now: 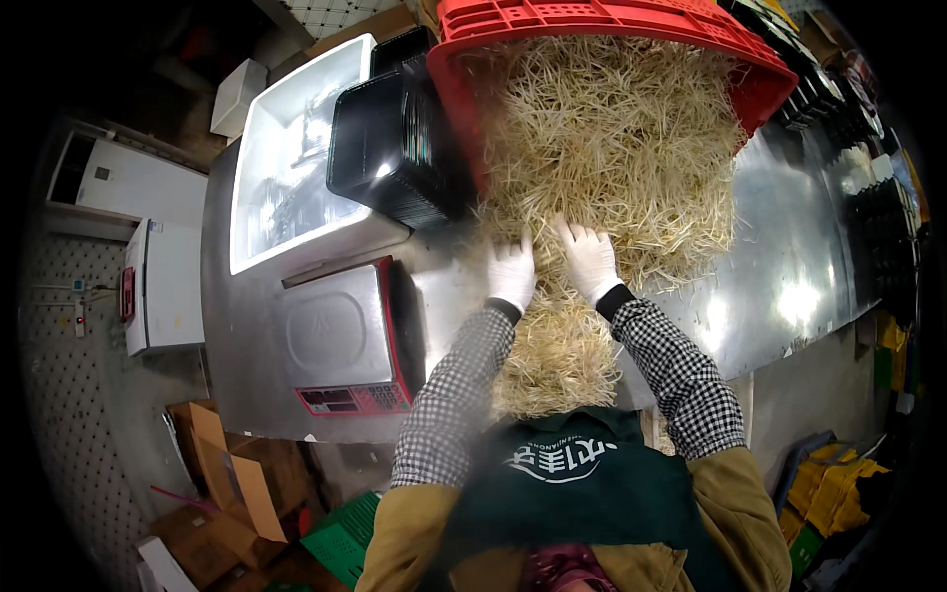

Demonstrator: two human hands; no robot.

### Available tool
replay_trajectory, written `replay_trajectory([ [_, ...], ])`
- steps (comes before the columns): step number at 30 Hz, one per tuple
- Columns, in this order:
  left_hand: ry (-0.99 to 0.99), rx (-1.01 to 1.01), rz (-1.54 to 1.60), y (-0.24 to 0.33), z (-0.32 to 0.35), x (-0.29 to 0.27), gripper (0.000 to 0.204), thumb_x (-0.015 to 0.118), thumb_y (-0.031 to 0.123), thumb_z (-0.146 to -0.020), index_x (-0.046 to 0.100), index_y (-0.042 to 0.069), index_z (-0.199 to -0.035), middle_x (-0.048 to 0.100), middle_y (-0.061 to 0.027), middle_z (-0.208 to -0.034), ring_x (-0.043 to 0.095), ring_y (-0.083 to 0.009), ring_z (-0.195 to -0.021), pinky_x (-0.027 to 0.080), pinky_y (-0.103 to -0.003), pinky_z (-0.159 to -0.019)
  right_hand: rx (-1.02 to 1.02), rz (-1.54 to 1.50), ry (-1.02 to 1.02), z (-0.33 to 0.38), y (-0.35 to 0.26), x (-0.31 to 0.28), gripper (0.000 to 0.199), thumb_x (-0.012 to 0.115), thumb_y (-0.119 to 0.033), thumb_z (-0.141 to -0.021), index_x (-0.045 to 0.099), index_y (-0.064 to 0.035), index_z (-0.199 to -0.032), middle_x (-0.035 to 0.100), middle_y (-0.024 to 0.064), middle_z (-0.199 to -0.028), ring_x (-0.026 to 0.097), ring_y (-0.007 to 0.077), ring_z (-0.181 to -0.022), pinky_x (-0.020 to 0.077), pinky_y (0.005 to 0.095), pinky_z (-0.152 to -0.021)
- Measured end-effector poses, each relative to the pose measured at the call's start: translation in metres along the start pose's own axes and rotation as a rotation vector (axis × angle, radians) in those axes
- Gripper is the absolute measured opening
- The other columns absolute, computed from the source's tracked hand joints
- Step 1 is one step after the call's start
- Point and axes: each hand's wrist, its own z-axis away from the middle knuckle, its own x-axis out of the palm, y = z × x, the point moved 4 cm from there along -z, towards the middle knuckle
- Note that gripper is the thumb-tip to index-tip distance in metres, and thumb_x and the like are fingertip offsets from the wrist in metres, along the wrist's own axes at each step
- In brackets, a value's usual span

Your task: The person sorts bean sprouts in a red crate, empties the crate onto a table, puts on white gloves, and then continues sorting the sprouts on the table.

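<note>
A large heap of pale bean sprouts [631, 148] spills from a red plastic crate [602, 18] tipped on its side toward me. Both my hands wear white gloves and touch the near edge of the heap. My left hand [511, 274] lies at its left side, its index finger stretched forward and the other fingertips partly among the sprouts. Close by, my right hand [592, 261] has its fingers apart and reaching into the strands. Neither hand visibly grips a bunch. A smaller pile of sprouts [554, 365] sits between my forearms at the table's front edge.
On the steel table [252, 345] to my left stand a red-framed scale [340, 331], a stack of black trays [390, 148] and a white foam box [252, 232] with clear plastic items inside. More black trays [883, 227] stack up at far right. Cardboard boxes [232, 483] lie lower left.
</note>
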Motion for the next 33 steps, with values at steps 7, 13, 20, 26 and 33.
replay_trajectory([
  [7, -0.431, 0.176, 0.117, -0.023, 0.088, 0.015, 0.065, 0.069, 0.015, -0.082, 0.043, 0.009, -0.141, 0.057, -0.0155, -0.125, 0.054, -0.0309, -0.119, 0.040, -0.046, -0.106, -0.345, -0.234, -0.201, 0.089, 0.024, 0.009, 0.059, 0.066, -0.013, -0.078, 0.054, -0.0145, -0.135, 0.061, 0.0087, -0.123, 0.058, 0.0265, -0.111, 0.0454, 0.0410, -0.095],
  [13, -0.337, 0.067, 0.082, -0.010, 0.058, 0.016, 0.098, 0.076, 0.024, -0.075, 0.019, 0.009, -0.153, 0.043, -0.0186, -0.145, 0.034, -0.0331, -0.141, 0.022, -0.062, -0.114, -0.126, -0.376, 0.041, 0.043, 0.007, -0.016, 0.077, 0.073, -0.023, -0.073, 0.045, -0.0111, -0.144, 0.044, 0.0151, -0.144, 0.050, 0.0322, -0.121, 0.0402, 0.0426, -0.102],
  [20, -0.786, 0.261, 0.222, -0.010, 0.070, -0.016, 0.069, 0.071, 0.030, -0.084, 0.042, 0.011, -0.143, 0.055, -0.0195, -0.132, 0.053, -0.0355, -0.123, 0.044, -0.045, -0.104, -0.306, -0.258, -0.296, 0.072, 0.003, 0.006, 0.049, 0.071, -0.027, -0.081, 0.058, -0.0143, -0.127, 0.064, 0.0098, -0.116, 0.065, 0.0269, -0.097, 0.0517, 0.0434, -0.084],
  [26, -0.249, 0.101, 0.295, -0.030, 0.043, 0.009, 0.062, 0.064, 0.031, -0.090, 0.041, 0.012, -0.144, 0.045, -0.0200, -0.144, 0.046, -0.0344, -0.131, 0.034, -0.049, -0.112, -0.217, -0.191, 0.111, 0.024, -0.004, -0.034, 0.064, 0.071, -0.034, -0.084, 0.049, -0.0113, -0.139, 0.059, 0.0107, -0.129, 0.056, 0.0268, -0.119, 0.0401, 0.0447, -0.105],
  [33, -0.749, 0.053, 0.238, -0.027, 0.080, -0.006, 0.066, 0.058, 0.046, -0.095, 0.039, 0.006, -0.143, 0.056, -0.0199, -0.130, 0.053, -0.0337, -0.121, 0.039, -0.048, -0.104, -0.319, 0.056, -0.533, 0.065, -0.009, -0.005, 0.079, 0.046, -0.063, -0.093, 0.037, -0.0075, -0.149, 0.057, 0.0109, -0.132, 0.050, 0.0261, -0.128, 0.0235, 0.0486, -0.118],
])
